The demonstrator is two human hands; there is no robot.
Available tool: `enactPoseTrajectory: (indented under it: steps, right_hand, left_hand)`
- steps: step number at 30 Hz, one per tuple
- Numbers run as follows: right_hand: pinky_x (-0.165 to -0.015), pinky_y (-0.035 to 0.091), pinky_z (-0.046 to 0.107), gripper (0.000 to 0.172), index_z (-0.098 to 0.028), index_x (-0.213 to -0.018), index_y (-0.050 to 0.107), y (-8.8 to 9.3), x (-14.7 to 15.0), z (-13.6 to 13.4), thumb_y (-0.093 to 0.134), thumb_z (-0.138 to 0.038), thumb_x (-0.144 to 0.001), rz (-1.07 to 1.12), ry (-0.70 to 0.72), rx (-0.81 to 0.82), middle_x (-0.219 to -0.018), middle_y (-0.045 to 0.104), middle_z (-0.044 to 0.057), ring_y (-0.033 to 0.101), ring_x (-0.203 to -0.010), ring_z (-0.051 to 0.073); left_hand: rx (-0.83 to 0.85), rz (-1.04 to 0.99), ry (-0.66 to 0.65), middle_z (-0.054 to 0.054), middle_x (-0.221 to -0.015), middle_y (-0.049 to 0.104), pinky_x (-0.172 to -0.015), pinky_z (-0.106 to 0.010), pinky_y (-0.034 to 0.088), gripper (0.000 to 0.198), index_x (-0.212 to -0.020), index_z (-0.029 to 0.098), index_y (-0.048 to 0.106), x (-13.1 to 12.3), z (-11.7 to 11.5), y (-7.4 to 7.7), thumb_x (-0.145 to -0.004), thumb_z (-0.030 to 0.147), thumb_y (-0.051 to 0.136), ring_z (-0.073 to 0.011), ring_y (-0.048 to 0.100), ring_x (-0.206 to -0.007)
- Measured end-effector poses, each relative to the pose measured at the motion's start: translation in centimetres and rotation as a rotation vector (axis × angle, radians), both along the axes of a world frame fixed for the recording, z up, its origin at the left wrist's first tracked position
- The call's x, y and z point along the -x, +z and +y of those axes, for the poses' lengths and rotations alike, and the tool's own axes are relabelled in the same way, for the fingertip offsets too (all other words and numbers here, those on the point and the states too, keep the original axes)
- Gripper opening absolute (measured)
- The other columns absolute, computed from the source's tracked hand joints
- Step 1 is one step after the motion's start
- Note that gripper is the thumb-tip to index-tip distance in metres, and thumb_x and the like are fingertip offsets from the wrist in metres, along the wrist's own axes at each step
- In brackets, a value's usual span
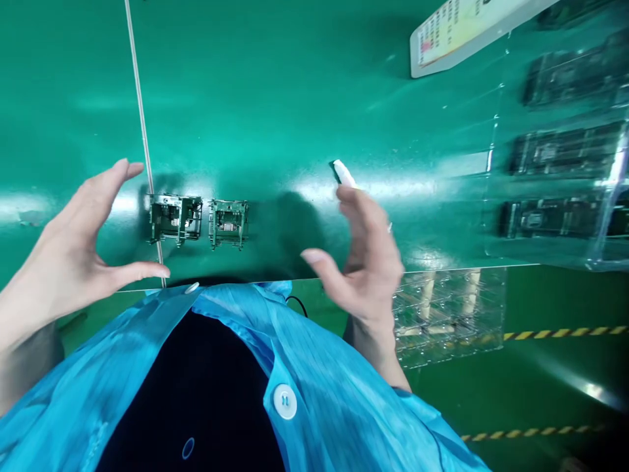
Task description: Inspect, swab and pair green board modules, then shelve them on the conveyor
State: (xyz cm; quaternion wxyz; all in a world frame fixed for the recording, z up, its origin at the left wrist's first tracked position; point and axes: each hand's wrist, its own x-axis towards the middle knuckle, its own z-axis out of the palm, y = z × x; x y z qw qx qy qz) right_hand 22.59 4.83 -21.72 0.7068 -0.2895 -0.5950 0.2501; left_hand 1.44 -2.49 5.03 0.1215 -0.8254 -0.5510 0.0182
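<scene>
Two small dark mechanical assemblies with frame-like bodies lie side by side near the table's front edge: the left assembly [175, 219] and the right assembly [228, 223]. My left hand [91, 239] is open beside the left one, thumb and fingers spread apart around its left side. My right hand [366, 252] is off to the right of both, thumb apart from the curled fingers, slightly blurred. A white, slim object [344, 173] lies on the table just beyond its fingertips; whether the fingers touch it I cannot tell.
At the right, clear plastic trays [496, 131] hold several dark assemblies. A white holder with a printed label [449, 39] stands at the back right. Below the table edge is another clear tray [452, 321]. A pale strip [139, 98] crosses the green table [265, 85] on the left.
</scene>
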Motion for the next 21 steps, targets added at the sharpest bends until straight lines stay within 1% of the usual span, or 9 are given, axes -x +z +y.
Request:
enactPoseTrajectory:
  steps: [2,3,4,7,9,11,15,18,21]
  right_hand:
    - [-0.116,0.046,0.057,0.088,-0.029,-0.16,0.023,1.7,1.5,0.0,0.069,-0.053,-0.089,-0.057,0.25,-0.018,-0.16,0.042,0.012,0.044,-0.146,0.033]
    - [-0.117,0.045,0.057,0.09,-0.028,-0.161,0.02,2.4,2.3,0.1,0.068,-0.054,-0.09,-0.09,0.325,-0.021,-0.162,0.038,0.013,0.041,-0.148,0.033]
    - [-0.118,0.045,0.057,0.087,-0.027,-0.161,0.02,3.0,3.0,0.2,0.066,-0.053,-0.091,-0.112,0.359,-0.023,-0.162,0.038,0.014,0.04,-0.149,0.032]
    - [-0.118,0.045,0.056,0.065,-0.023,-0.155,0.033,4.4,4.7,0.6,0.058,-0.043,-0.098,-0.125,0.332,-0.054,-0.154,0.049,0.015,0.046,-0.145,0.029]
    - [-0.116,0.047,0.055,0.057,-0.021,-0.149,0.04,4.8,5.0,0.6,0.058,-0.039,-0.098,-0.124,0.299,-0.069,-0.15,0.054,0.016,0.05,-0.141,0.028]
    - [-0.114,0.049,0.054,0.055,-0.02,-0.147,0.042,5.0,5.1,0.4,0.059,-0.036,-0.097,-0.12,0.297,-0.075,-0.149,0.054,0.017,0.051,-0.14,0.028]
    - [-0.11,0.054,0.05,0.056,-0.019,-0.146,0.041,4.8,5.1,0.0,0.061,-0.031,-0.095,-0.102,0.314,-0.059,-0.148,0.054,0.018,0.052,-0.14,0.027]
    - [-0.11,0.055,0.05,0.056,-0.019,-0.145,0.042,4.7,5.0,-0.4,0.063,-0.033,-0.094,-0.113,0.263,-0.038,-0.146,0.056,0.017,0.055,-0.137,0.028]
    - [-0.108,0.057,0.048,0.056,-0.016,-0.143,0.044,5.1,4.7,-1.0,0.064,-0.032,-0.094,-0.156,0.18,-0.064,-0.143,0.059,0.019,0.057,-0.135,0.028]
  left_hand:
    - [0.051,-0.104,0.026,-0.009,-0.16,0.044,-0.116,-0.06,0.044,0.104,-0.159,0.04,0.019,1.6,0.2,-0.3,-0.076,0.068,0.075,-0.0355,0.051,-0.141]
    - [0.06,-0.139,0.023,-0.009,-0.157,0.048,-0.113,-0.059,0.048,0.101,-0.159,0.039,0.022,2.2,0.5,-0.8,-0.077,0.066,0.075,-0.0348,0.054,-0.138]
    - [0.056,-0.164,0.007,-0.009,-0.152,0.054,-0.109,-0.057,0.052,0.097,-0.158,0.038,0.026,2.6,0.8,-1.3,-0.079,0.063,0.076,-0.0338,0.058,-0.134]
    - [-0.018,-0.183,-0.058,-0.006,-0.134,0.068,-0.096,-0.049,0.061,0.077,-0.148,0.031,0.047,2.7,1.6,-3.0,-0.081,0.055,0.078,-0.0305,0.067,-0.119]
    - [-0.072,-0.176,-0.061,-0.007,-0.126,0.071,-0.092,-0.046,0.062,0.068,-0.139,0.026,0.056,2.1,1.8,-3.5,-0.081,0.055,0.077,-0.0293,0.069,-0.111]
    - [-0.11,-0.152,-0.05,-0.009,-0.122,0.071,-0.093,-0.047,0.061,0.063,-0.135,0.025,0.058,1.4,1.6,-3.7,-0.082,0.055,0.076,-0.0293,0.068,-0.11]
    - [-0.132,-0.101,-0.096,-0.011,-0.12,0.071,-0.098,-0.048,0.057,0.06,-0.135,0.025,0.057,0.5,1.1,-3.8,-0.084,0.05,0.076,-0.0296,0.067,-0.112]
    - [-0.119,-0.113,-0.113,-0.011,-0.12,0.071,-0.098,-0.046,0.058,0.06,-0.136,0.025,0.057,0.6,1.0,-3.9,-0.084,0.05,0.076,-0.0298,0.067,-0.113]
    - [-0.081,-0.18,-0.096,-0.011,-0.123,0.071,-0.098,-0.045,0.058,0.063,-0.137,0.024,0.056,0.9,1.0,-4.3,-0.083,0.05,0.077,-0.0292,0.067,-0.114]
